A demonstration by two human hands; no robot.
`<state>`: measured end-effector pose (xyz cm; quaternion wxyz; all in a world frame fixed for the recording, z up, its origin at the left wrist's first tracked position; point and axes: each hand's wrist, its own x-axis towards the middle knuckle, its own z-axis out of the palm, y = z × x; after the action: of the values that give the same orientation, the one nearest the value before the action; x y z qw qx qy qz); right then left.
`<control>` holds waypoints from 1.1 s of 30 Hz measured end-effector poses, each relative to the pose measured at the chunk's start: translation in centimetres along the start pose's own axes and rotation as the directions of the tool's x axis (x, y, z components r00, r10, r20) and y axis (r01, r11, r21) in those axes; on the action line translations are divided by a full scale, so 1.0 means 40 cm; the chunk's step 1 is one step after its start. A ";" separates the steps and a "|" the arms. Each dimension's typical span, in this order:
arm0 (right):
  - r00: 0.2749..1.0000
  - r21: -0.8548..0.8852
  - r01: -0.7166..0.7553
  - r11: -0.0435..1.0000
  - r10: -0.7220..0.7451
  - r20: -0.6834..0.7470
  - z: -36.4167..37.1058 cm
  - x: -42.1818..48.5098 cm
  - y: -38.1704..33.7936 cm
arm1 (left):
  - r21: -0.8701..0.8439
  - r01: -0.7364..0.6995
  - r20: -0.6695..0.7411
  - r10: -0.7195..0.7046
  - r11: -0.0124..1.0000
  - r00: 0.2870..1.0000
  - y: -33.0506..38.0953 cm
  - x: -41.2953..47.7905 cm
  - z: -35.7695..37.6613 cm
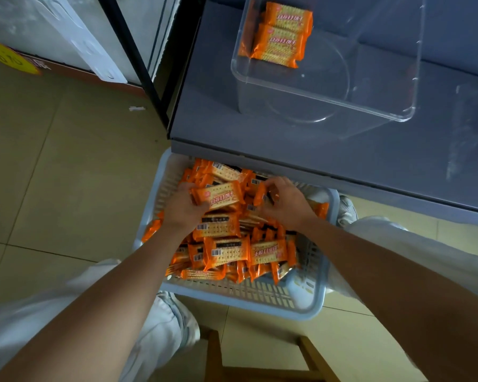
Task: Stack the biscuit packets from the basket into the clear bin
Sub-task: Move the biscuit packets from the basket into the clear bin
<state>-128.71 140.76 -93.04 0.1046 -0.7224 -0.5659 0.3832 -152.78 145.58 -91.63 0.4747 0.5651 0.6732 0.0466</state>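
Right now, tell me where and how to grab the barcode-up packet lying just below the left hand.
Pinch the barcode-up packet across its long edges near its right end, coming down from above. It lies flat atop the pile in the basket, long side left to right, and the left hand, gripping a face-up packet, crowds its left end.

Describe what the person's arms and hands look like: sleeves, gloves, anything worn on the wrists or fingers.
The left forearm and right forearm are bare as far up as the view shows; no sleeve is visible. The left hand and right hand are bare too: no gloves, and no watch, bracelet or ring shows.
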 end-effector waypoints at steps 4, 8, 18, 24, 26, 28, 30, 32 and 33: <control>0.998 0.317 -0.043 0.947 0.052 -0.021 -0.070 -0.034 -0.012 | 0.172 -0.037 -0.059 0.048 0.984 0.997 0.024 -0.033 0.002; 0.999 0.585 -0.037 0.810 0.047 -0.001 -0.109 -0.056 -0.060 | 0.170 -0.250 -0.028 0.258 0.953 0.966 0.080 -0.068 -0.002; 0.992 0.579 -0.023 0.815 -0.053 0.115 -0.126 -0.076 -0.124 | -0.413 0.076 0.151 -0.015 0.907 0.988 0.110 -0.106 -0.050; 0.973 0.276 0.058 0.959 -0.116 0.199 -0.062 -0.043 -0.120 | -0.341 0.040 0.102 -0.005 0.939 0.995 0.056 -0.076 -0.055; 0.982 0.186 0.075 0.980 -0.105 0.157 -0.040 -0.025 -0.121 | -0.259 -0.004 0.071 0.023 0.966 0.997 0.042 -0.066 -0.052; 0.991 0.157 0.078 0.984 -0.094 0.098 -0.016 -0.004 -0.111 | -0.086 -0.065 -0.045 0.061 0.994 0.997 0.029 -0.055 -0.049; 0.990 0.144 0.106 0.984 -0.117 0.074 0.011 0.015 -0.094 | 0.001 -0.058 -0.144 0.057 0.998 0.988 0.021 -0.041 -0.047; 0.983 0.124 0.147 0.981 -0.159 0.089 0.035 0.028 -0.084 | -0.036 0.008 -0.110 -0.012 0.999 0.994 0.022 -0.031 -0.040; 0.978 0.094 0.174 0.980 -0.183 0.096 0.043 0.035 -0.081 | -0.078 0.040 -0.066 -0.045 0.996 0.997 0.021 -0.025 -0.033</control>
<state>-132.17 142.63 -92.92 0.1395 -0.6426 -0.6165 0.4330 -153.17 145.69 -89.81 0.4739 0.5300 0.6985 0.0814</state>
